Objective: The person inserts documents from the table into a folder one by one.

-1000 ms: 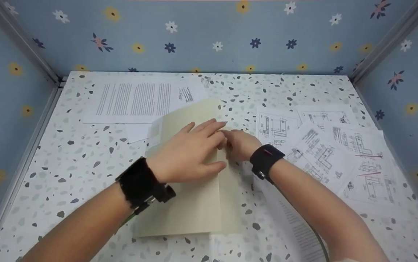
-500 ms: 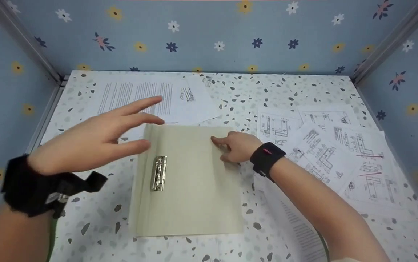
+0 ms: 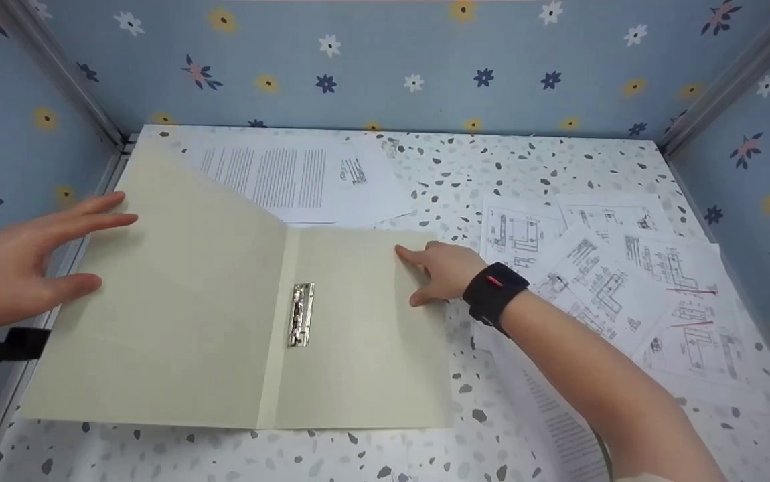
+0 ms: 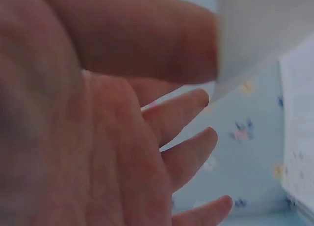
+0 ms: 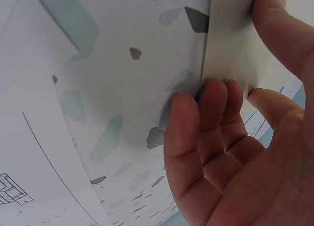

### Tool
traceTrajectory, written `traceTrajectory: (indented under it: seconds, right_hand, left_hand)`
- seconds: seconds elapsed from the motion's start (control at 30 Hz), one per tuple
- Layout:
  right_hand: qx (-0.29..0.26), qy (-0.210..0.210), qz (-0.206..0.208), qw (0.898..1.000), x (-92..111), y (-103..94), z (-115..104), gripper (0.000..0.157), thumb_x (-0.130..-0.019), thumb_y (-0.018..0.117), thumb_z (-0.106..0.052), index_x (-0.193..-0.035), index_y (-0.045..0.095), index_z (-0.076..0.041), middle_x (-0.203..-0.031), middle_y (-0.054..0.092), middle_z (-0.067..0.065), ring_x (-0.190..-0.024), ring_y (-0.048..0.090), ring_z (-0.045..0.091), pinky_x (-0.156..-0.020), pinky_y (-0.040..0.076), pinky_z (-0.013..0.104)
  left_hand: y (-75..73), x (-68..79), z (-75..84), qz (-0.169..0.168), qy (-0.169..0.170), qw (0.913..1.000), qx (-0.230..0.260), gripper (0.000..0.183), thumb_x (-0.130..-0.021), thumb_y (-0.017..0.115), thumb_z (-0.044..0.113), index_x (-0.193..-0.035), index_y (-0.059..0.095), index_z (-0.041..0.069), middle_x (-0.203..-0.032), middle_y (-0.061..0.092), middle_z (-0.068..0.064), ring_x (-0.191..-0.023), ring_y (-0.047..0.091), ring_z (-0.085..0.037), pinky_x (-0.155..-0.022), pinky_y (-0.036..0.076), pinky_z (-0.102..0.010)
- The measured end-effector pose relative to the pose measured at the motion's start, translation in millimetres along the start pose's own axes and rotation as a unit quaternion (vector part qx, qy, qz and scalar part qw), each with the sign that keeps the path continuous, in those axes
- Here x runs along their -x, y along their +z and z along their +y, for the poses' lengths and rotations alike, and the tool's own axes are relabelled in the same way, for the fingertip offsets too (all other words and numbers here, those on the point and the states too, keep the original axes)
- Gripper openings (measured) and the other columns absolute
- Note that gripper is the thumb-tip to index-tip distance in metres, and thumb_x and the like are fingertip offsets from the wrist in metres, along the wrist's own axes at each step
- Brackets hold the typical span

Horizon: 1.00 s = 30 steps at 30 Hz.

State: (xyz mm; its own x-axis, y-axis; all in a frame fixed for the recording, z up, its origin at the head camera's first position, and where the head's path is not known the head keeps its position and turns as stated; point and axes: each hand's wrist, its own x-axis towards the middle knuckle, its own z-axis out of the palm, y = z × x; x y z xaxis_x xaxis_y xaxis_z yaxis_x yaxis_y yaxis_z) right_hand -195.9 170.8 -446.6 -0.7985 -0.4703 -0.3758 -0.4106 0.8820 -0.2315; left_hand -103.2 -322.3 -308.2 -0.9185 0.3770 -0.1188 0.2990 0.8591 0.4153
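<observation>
A cream file folder lies opened out on the speckled table, with a metal lever clip near its spine. My left hand is at the outer edge of the raised left cover, fingers spread. In the left wrist view the thumb touches the cover's edge. My right hand rests on the folder's right edge, index finger and thumb pressing its inner face. The right wrist view shows the other fingers bent beside that edge. No sheet shows in the clip.
Printed text sheets lie behind the folder, partly covered by its left cover. Several drawing sheets overlap at the right, two red marks on one. Another text sheet lies under the right forearm. Flowered blue panels enclose the table.
My left hand has swung the folder's cover over to the left, uncovering the clip and inner face. My right hand has stayed at the right edge.
</observation>
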Motion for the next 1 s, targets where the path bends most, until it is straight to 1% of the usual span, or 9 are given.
traceTrajectory:
  seconds: [0.23, 0.33, 0.4, 0.5, 0.6, 0.67, 0.77, 0.9, 1.0]
  right_hand:
    - [0.0, 0.011, -0.026, 1.0, -1.9, -0.3, -7.9, 0.1, -0.079, 0.082, -0.047, -0.159, 0.025, -0.033, -0.087, 0.056, 0.002, -0.077, 0.053, 0.021, -0.065, 0.043, 0.034]
    - [-0.005, 0.013, -0.034, 0.999, -3.4, 0.4, -9.3, 0.1, -0.08, 0.082, -0.046, -0.159, 0.023, -0.034, -0.087, 0.057, 0.002, -0.077, 0.054, 0.02, -0.066, 0.044, 0.034]
    - [-0.009, 0.017, -0.033, 0.999, -3.8, 0.2, -10.2, 0.101, -0.079, 0.083, -0.044, -0.159, 0.023, -0.033, -0.085, 0.057, 0.002, -0.077, 0.054, 0.021, -0.066, 0.044, 0.035]
    - [-0.001, 0.022, -0.03, 0.999, -4.1, 0.5, -10.5, 0.102, -0.078, 0.084, -0.043, -0.159, 0.024, -0.033, -0.081, 0.059, 0.001, -0.075, 0.055, 0.021, -0.066, 0.045, 0.035]
    - [0.003, 0.021, -0.026, 0.999, -3.2, -0.2, -12.0, 0.102, -0.078, 0.085, -0.04, -0.159, 0.024, -0.03, -0.077, 0.06, 0.001, -0.072, 0.056, 0.02, -0.065, 0.045, 0.034]
    - [0.002, 0.016, -0.028, 0.999, -3.1, -1.0, -14.3, 0.101, -0.079, 0.085, -0.036, -0.159, 0.025, -0.027, -0.075, 0.06, 0.0, -0.071, 0.056, 0.02, -0.063, 0.045, 0.033]
    - [-0.006, 0.015, -0.041, 0.999, -2.9, -2.6, -19.2, 0.1, -0.081, 0.084, -0.031, -0.16, 0.023, -0.023, -0.072, 0.061, 0.0, -0.067, 0.056, 0.019, -0.06, 0.045, 0.033]
    - [-0.016, 0.024, -0.06, 0.998, -3.0, -4.0, -24.9, 0.101, -0.083, 0.082, -0.026, -0.161, 0.018, -0.02, -0.067, 0.062, 0.002, -0.06, 0.057, 0.02, -0.056, 0.045, 0.033]
    - [-0.022, 0.031, -0.064, 0.997, -3.0, -5.0, -27.1, 0.101, -0.083, 0.081, -0.023, -0.161, 0.017, -0.019, -0.069, 0.063, 0.003, -0.06, 0.058, 0.021, -0.057, 0.045, 0.033]
  left_hand:
    - [26.8, 7.7, -71.0, -0.024, -0.043, 0.9988, -0.001, 0.088, -0.076, 0.085, 0.011, -0.15, 0.038, 0.001, -0.158, 0.021, -0.03, -0.137, 0.023, -0.06, -0.089, 0.038, -0.073]
    - [36.0, 10.0, -86.9, -0.056, -0.056, 0.9968, -0.006, 0.09, -0.074, 0.087, 0.017, -0.149, 0.039, -0.001, -0.156, 0.019, -0.036, -0.134, 0.021, -0.064, -0.087, 0.037, -0.075]
    - [44.0, 7.9, -88.8, -0.079, -0.069, 0.9942, -0.021, 0.089, -0.074, 0.086, 0.02, -0.147, 0.041, -0.002, -0.154, 0.016, -0.04, -0.134, 0.018, -0.065, -0.088, 0.036, -0.076]
    - [61.9, -0.5, -81.0, -0.1, -0.092, 0.99, -0.035, 0.087, -0.073, 0.086, 0.016, -0.146, 0.043, -0.003, -0.154, 0.01, -0.041, -0.137, 0.008, -0.065, -0.096, 0.025, -0.08]
    - [82.6, -12.3, -68.9, -0.116, -0.096, 0.9874, -0.048, 0.089, -0.072, 0.086, 0.013, -0.148, 0.042, 0.0, -0.157, 0.006, -0.038, -0.142, -0.001, -0.058, -0.102, 0.01, -0.079]
    - [94.0, -19.7, -58.0, -0.121, -0.078, 0.9886, -0.045, 0.091, -0.072, 0.086, 0.01, -0.15, 0.041, 0.0, -0.158, 0.007, -0.036, -0.144, 0.0, -0.055, -0.105, 0.006, -0.077]
    - [108.2, -31.0, -38.8, -0.127, -0.045, 0.9902, -0.036, 0.09, -0.076, 0.083, 0.013, -0.152, 0.036, -0.001, -0.159, 0.01, -0.033, -0.146, 0.005, -0.052, -0.108, 0.009, -0.074]
    - [124.9, -49.2, -7.5, -0.137, -0.015, 0.9899, -0.033, 0.094, -0.084, 0.077, 0.037, -0.155, 0.028, -0.001, -0.162, 0.006, -0.028, -0.146, 0.004, -0.051, -0.102, 0.006, -0.081]
    - [137.4, -62.2, 16.3, -0.157, -0.004, 0.9869, -0.036, 0.107, -0.083, 0.071, 0.059, -0.157, 0.021, 0.0, -0.164, 0.0, -0.025, -0.147, -0.003, -0.051, -0.092, 0.0, -0.087]
